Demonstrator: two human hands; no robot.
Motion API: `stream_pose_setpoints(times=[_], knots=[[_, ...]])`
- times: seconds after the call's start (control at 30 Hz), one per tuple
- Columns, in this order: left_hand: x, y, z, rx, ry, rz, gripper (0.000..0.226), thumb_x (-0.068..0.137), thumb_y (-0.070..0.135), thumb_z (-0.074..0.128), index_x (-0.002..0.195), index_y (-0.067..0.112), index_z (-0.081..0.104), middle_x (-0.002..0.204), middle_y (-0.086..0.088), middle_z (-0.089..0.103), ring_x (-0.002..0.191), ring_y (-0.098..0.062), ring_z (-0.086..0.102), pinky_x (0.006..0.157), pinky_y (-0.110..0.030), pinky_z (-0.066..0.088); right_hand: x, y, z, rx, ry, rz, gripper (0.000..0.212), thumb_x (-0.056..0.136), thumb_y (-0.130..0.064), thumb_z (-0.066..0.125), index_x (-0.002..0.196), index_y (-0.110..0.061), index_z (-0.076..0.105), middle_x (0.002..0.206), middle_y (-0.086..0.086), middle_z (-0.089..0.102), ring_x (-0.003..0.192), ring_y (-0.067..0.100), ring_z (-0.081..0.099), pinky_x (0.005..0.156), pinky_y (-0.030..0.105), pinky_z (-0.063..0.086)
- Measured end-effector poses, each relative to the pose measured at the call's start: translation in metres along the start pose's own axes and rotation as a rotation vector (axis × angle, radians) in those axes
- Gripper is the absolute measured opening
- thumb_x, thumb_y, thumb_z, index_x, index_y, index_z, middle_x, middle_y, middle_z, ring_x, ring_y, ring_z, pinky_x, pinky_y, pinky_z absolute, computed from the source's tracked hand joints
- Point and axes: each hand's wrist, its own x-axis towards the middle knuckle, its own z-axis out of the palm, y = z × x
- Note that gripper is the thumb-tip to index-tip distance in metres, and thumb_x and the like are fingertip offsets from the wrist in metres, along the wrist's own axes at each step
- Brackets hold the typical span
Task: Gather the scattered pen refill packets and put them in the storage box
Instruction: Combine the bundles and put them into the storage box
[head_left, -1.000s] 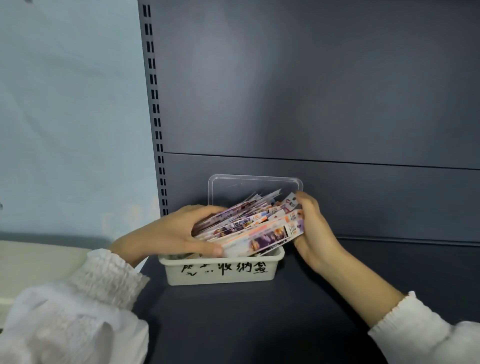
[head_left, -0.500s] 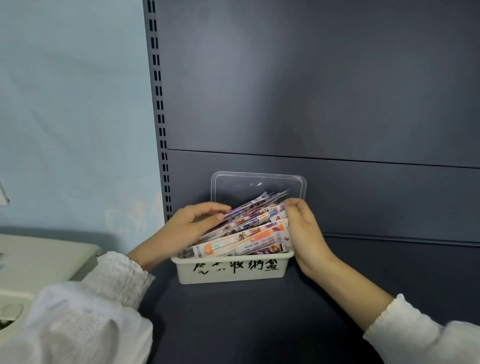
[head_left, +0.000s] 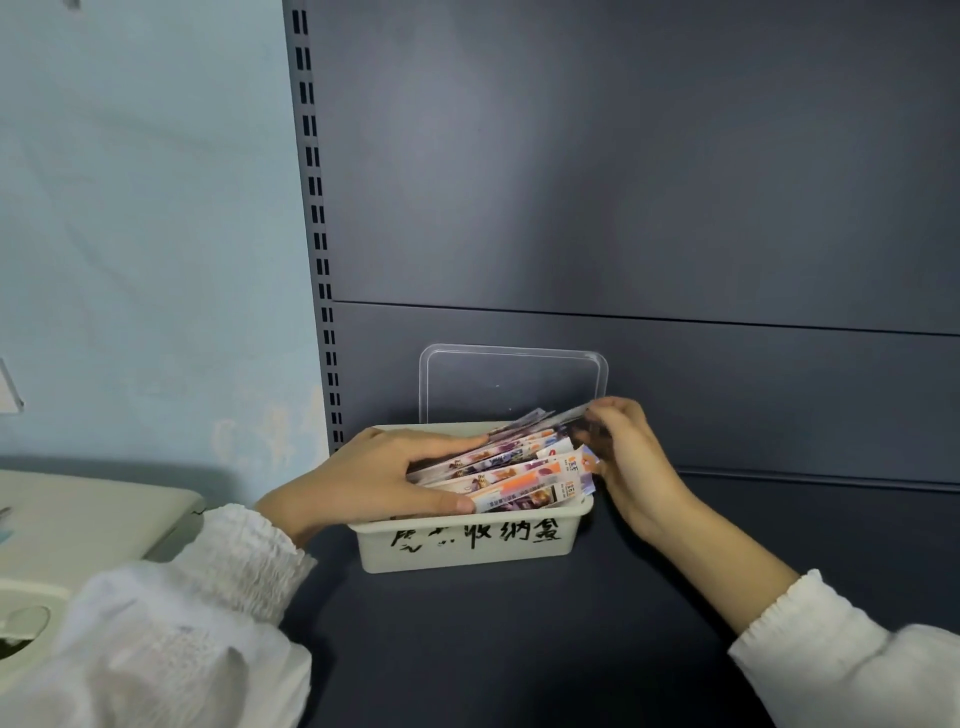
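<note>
Pale blue wall (head_left: 145, 234) fills the far left, and below it a cream-coloured plastic unit (head_left: 78, 519) sits at the edge of the view, partly hidden by a white gathered sleeve (head_left: 156, 623). Next comes a dark upright rail (head_left: 317, 228) punched with paired slots, which borders the dark grey back panel (head_left: 623, 182) of a shelving unit. From the sleeve the left hand (head_left: 374, 480) reaches forward over the left end of the storage box (head_left: 467, 540), a small cream tub with black handwritten characters across its front wall, standing on the dark grey shelf (head_left: 519, 649) close to the back panel. This hand's fingers (head_left: 447, 447) lie pressed together along the top of the pen refill packets (head_left: 514, 473) while the thumb (head_left: 447, 501) runs under their near edge, so the bundle's left end is clasped between thumb and fingers. The packets, long printed sleeves in purple, orange and white, lie stacked and slightly fanned inside the box, rising above its rim and slanting up toward the right. Behind the box a clear plastic lid (head_left: 511, 384) stands on edge, leaning against the back panel. At the right end of the box the right hand (head_left: 634, 462) is curled around the packets' ends, with its fingertips (head_left: 602, 415) pinching the raised upper corner of the topmost ones; the thumb is hidden behind them. Its bare forearm runs down to a white cuff (head_left: 810, 634) at the lower right.
</note>
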Motion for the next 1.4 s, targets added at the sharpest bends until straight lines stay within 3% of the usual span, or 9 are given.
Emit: stream_pose_setpoints(times=[0.17,0.33,0.47,0.57,0.63,0.83,1.13,1.23,1.4], knots=[[0.0,0.003,-0.001,0.012,-0.037,-0.024,0.066,0.07,0.083,0.043,0.132,0.062,0.036,0.125,0.036,0.054,0.112,0.007,0.053,0.099,-0.024,0.045,0.004,-0.003,-0.008,-0.066,0.019,-0.06,0.02,0.097,-0.017,0.049,0.108,-0.017,0.065,0.119,0.009,0.065,0.111,0.024,0.062,0.101,0.036,0.047],[-0.002,0.003,0.003,-0.17,0.057,-0.019,0.062,0.07,0.075,0.055,0.129,0.062,0.042,0.129,0.034,0.05,0.119,0.006,0.048,0.102,-0.029,0.045,-0.004,0.0,-0.005,-0.23,-0.041,-0.159,0.021,0.093,-0.006,0.057,0.094,-0.018,0.074,0.104,0.004,0.073,0.087,0.014,0.071,0.074,0.024,0.058],[-0.002,0.002,0.005,-0.295,0.113,-0.04,0.066,0.068,0.08,0.051,0.131,0.065,0.035,0.142,0.032,0.039,0.134,0.001,0.035,0.109,-0.037,0.036,-0.006,-0.004,-0.001,-0.235,-0.094,-0.184,0.021,0.094,-0.009,0.055,0.093,-0.017,0.074,0.1,0.006,0.075,0.083,0.017,0.072,0.073,0.025,0.058],[-0.002,0.001,0.005,-0.29,0.096,-0.061,0.06,0.074,0.079,0.043,0.131,0.067,0.032,0.14,0.032,0.041,0.122,0.001,0.046,0.102,-0.035,0.044,-0.007,-0.003,-0.005,-0.243,-0.248,-0.109,0.035,0.101,-0.03,0.041,0.11,-0.016,0.071,0.102,0.009,0.075,0.095,0.024,0.071,0.087,0.032,0.054],[-0.003,0.001,0.004,-0.22,0.059,-0.055,0.056,0.081,0.075,0.04,0.135,0.065,0.029,0.137,0.029,0.045,0.109,0.003,0.053,0.095,-0.031,0.049,-0.007,-0.001,-0.007,-0.245,-0.309,-0.103,0.044,0.102,-0.038,0.031,0.12,-0.019,0.066,0.113,0.002,0.073,0.107,0.016,0.067,0.097,0.031,0.047],[0.0,0.001,0.002,-0.028,-0.053,-0.039,0.058,0.077,0.081,0.035,0.132,0.063,0.036,0.136,0.034,0.049,0.118,0.006,0.052,0.098,-0.029,0.047,0.001,-0.009,-0.021,-0.315,-0.228,-0.274,0.033,0.103,-0.028,0.035,0.118,-0.025,0.064,0.128,-0.013,0.061,0.121,0.003,0.055,0.114,0.033,0.033],[0.008,0.007,0.002,0.084,-0.149,-0.064,0.05,0.082,0.057,0.052,0.131,0.056,0.044,0.138,0.034,0.045,0.127,0.005,0.044,0.107,-0.028,0.038,-0.015,0.0,-0.033,-0.798,-0.571,-0.356,0.028,0.096,-0.025,0.053,0.12,-0.033,0.065,0.134,-0.023,0.054,0.132,-0.013,0.035,0.11,0.013,0.028],[0.013,0.01,0.003,0.095,-0.178,-0.064,0.043,0.09,0.04,0.058,0.133,0.044,0.052,0.139,0.029,0.046,0.128,0.003,0.042,0.109,-0.027,0.034,-0.017,-0.003,-0.034,-0.854,-0.522,-0.476,0.026,0.094,-0.019,0.057,0.116,-0.027,0.068,0.122,-0.017,0.063,0.12,-0.01,0.051,0.103,0.015,0.041],[0.02,0.014,0.012,0.14,-0.179,-0.019,0.045,0.091,0.045,0.054,0.136,0.045,0.047,0.144,0.027,0.042,0.131,0.001,0.039,0.11,-0.033,0.034,-0.011,-0.01,-0.038,-0.776,-0.42,-0.49,0.018,0.086,-0.014,0.068,0.1,-0.025,0.074,0.115,-0.013,0.065,0.111,-0.001,0.058,0.097,0.017,0.044]])
